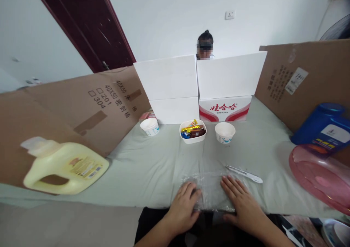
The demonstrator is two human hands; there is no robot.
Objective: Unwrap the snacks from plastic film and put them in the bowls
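Note:
On the green cloth at the table's near edge lies a sheet of clear plastic (pixel 212 188), perhaps a bag. My left hand (pixel 183 207) rests on its left side, fingers slightly bent and not closed around anything. Flat on the right side is my right hand (pixel 243 201), its fingers stretched out. Just beyond the right fingertips lies a white utility knife (pixel 247 175), its pointed end towards the left. Farther back, a white bowl (pixel 193 140) holds several wrapped snacks (pixel 194 129), between a left paper cup (pixel 150 127) and a right paper cup (pixel 225 133).
White boxes (pixel 175 110) stand across the back, with a person (pixel 205 43) behind them. Cardboard panels flank both sides. A yellow jug (pixel 65 167) lies at left; a blue bottle (pixel 322 126) and pink plastic basin (pixel 314 177) are at right. A reddish packet (pixel 147 115) sits behind the left cup.

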